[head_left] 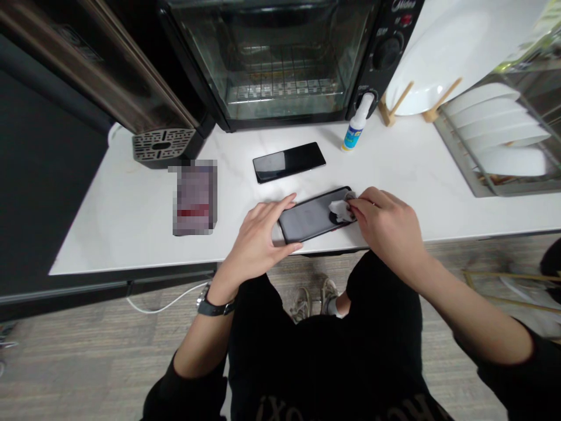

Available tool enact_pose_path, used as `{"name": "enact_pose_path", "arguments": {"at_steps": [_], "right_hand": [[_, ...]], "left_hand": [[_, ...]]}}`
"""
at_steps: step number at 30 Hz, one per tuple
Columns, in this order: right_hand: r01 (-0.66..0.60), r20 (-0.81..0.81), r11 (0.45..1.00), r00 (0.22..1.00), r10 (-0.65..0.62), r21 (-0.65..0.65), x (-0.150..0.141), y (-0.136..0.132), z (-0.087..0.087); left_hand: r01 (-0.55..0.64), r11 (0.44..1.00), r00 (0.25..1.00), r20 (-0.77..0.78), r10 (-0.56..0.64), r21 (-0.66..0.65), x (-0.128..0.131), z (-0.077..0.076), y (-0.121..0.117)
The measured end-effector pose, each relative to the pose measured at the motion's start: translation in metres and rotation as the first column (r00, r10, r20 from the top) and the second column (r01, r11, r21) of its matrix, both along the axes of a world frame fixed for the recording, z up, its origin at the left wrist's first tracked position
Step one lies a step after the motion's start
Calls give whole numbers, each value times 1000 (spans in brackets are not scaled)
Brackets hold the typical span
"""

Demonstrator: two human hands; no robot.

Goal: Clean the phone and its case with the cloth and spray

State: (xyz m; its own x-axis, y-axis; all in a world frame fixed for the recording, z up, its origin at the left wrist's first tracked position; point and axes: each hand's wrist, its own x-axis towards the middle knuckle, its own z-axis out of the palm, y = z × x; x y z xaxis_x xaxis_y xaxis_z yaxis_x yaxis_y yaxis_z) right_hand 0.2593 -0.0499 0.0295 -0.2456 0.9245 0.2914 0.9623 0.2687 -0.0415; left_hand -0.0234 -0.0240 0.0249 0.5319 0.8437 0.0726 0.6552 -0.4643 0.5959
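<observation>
A smartphone (pixel 309 217) with a black edge and a greyish screen lies face up near the counter's front edge. My left hand (pixel 258 237) grips its left end, thumb along the near side and fingers along the far side. Pinched in my right hand (pixel 385 225) is a crumpled white wipe (pixel 340 210), pressed on the phone's right end and hiding part of the screen there. Just behind, a second smartphone (pixel 291 162) with a dark, shiny screen rests on the counter, touched by neither hand. A small white spray bottle (pixel 355 130) with a blue and yellow label stands upright behind the phones.
A black toaster oven (pixel 284 120) spans the back of the white counter (pixel 118 240). At left are a tall dispenser-like appliance (pixel 164 145) and a pixelated item (pixel 195 199). Plates (pixel 416 76) on a wooden stand and a dish rack (pixel 475 169) occupy the right.
</observation>
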Motion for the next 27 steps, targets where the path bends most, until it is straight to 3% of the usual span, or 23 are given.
{"name": "enact_pose_path", "arguments": {"at_steps": [4, 10, 15, 20, 23, 27], "right_hand": [[68, -31, 998, 997, -68, 13, -19, 12, -4], [38, -13, 999, 999, -38, -39, -49, 27, -3], [-84, -18, 994, 996, 84, -63, -75, 19, -1], [-290, -123, 951, 953, 277, -108, -106, 10, 0], [-321, -147, 941, 941, 304, -106, -104, 11, -4], [-294, -180, 952, 944, 276, -80, -74, 20, -10]], "left_hand": [[20, 1000, 1000, -10, -19, 13, -1, 0, 0], [24, 1000, 1000, -13, -24, 20, -1, 0, 0], [17, 1000, 1000, -11, -17, 21, -1, -1, -1], [12, 1000, 1000, 5, -12, 20, 0, -1, 0], [15, 1000, 1000, 6, -15, 19, 0, -1, 0], [21, 1000, 1000, -9, -21, 9, -1, -1, 0]]}}
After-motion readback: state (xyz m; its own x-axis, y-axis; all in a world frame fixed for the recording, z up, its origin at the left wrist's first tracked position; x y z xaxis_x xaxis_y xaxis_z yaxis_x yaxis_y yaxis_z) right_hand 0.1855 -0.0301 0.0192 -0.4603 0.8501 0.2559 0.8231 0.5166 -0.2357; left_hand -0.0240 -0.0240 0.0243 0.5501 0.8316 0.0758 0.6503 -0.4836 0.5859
